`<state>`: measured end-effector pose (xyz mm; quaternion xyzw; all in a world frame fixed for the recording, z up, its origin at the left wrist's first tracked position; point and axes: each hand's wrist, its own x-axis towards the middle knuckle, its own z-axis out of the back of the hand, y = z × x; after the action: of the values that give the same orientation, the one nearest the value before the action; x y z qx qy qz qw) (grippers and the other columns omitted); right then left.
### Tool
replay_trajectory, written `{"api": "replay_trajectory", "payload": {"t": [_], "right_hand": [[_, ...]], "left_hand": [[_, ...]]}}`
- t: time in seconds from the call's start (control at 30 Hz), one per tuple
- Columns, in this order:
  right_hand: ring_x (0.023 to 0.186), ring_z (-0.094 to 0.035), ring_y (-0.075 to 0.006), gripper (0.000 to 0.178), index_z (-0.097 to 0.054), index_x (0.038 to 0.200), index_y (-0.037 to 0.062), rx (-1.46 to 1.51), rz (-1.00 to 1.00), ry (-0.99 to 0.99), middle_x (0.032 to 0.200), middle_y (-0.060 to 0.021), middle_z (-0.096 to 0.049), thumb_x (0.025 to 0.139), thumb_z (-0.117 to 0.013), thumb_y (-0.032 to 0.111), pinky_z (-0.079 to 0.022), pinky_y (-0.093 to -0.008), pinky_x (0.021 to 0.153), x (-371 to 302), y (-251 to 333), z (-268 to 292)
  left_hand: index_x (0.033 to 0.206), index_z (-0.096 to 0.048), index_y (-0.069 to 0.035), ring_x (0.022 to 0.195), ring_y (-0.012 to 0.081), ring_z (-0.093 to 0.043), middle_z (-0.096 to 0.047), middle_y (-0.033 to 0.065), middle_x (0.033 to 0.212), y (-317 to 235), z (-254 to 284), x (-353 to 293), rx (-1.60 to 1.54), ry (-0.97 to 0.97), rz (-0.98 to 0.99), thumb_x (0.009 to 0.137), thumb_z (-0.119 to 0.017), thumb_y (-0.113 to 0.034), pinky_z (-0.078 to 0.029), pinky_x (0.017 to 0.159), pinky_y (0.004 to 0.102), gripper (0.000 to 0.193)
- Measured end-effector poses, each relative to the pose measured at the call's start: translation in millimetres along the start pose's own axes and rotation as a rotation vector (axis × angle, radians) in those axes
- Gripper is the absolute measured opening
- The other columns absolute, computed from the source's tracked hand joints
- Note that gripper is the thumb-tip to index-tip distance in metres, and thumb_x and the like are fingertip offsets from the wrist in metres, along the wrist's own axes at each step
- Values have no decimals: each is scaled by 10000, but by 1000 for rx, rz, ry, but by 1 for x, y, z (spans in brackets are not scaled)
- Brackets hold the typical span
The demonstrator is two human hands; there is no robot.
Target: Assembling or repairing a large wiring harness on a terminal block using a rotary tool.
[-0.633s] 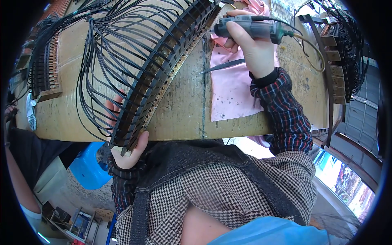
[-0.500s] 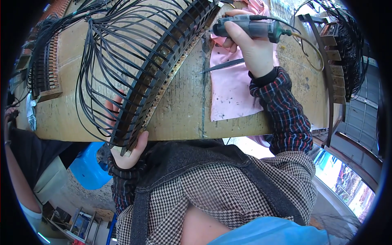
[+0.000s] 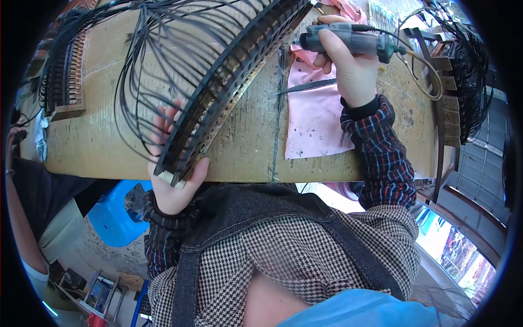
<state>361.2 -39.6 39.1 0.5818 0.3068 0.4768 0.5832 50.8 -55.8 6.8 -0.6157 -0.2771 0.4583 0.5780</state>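
Observation:
My left hand (image 3: 173, 193) is wrapped round the near end of a long curved rack (image 3: 218, 82), thumb on one side and fingers on the other. Many thin black cables (image 3: 163, 60) fan out from the rack's left side and gather in a bundle. In my right hand (image 3: 354, 71) is a translucent dispensing syringe (image 3: 348, 41) with a hose, held sideways. Its tip points left, close to the rack's far part but seemingly apart from it. Dark pointed tweezers (image 3: 308, 86) lie partly on a stained pink cloth (image 3: 313, 125) below that hand.
Another cabled rack (image 3: 68, 82) lies at the table's left. More dark cables and wooden blocks (image 3: 451, 109) stand along the right edge. A blue plastic stool (image 3: 117, 218) is below the table (image 3: 239, 147) at left, near another person's arm (image 3: 24, 229).
The rack and my left hand have shifted a little to the right and away from me, with the cables swaying. My right hand with the syringe has moved slightly right.

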Motion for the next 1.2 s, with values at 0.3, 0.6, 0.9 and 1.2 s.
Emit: {"api": "replay_trajectory", "payload": {"t": [0.3,0.6,0.9,1.2], "right_hand": [[545,-574,-98,290,-542,1096,3,103,-70,30,734,-64,-607,833,-587,115,-469,-197,468,-4,-7,-7],[558,-576,-98,291,-539,1113,38,123,-148,53,736,-63,-606,839,-592,122,-486,-212,482,-3,-13,-4],[563,-577,-101,301,-543,1111,27,98,-112,72,765,-68,-610,834,-597,131,-485,-206,484,0,-12,-5],[552,-584,-123,306,-542,1097,-11,77,-35,100,783,-97,-611,830,-596,130,-489,-211,466,-3,-9,-5]], "left_hand": [[1377,-127,20,1331,248,-209,-220,169,1428,3,-5,4,-25,10,-73,729,-640,-32,-183,1062,375,827],[1360,-185,24,1344,261,-167,-221,165,1430,8,0,2,91,7,-68,730,-654,-58,-145,1070,393,790],[1029,-531,55,866,236,-518,-524,122,932,-66,57,-14,306,-142,-439,644,-678,-580,-421,780,342,757],[1058,-518,0,894,234,-469,-488,113,971,-90,155,-44,129,-45,-1141,723,-431,-720,-360,740,353,799]]}}
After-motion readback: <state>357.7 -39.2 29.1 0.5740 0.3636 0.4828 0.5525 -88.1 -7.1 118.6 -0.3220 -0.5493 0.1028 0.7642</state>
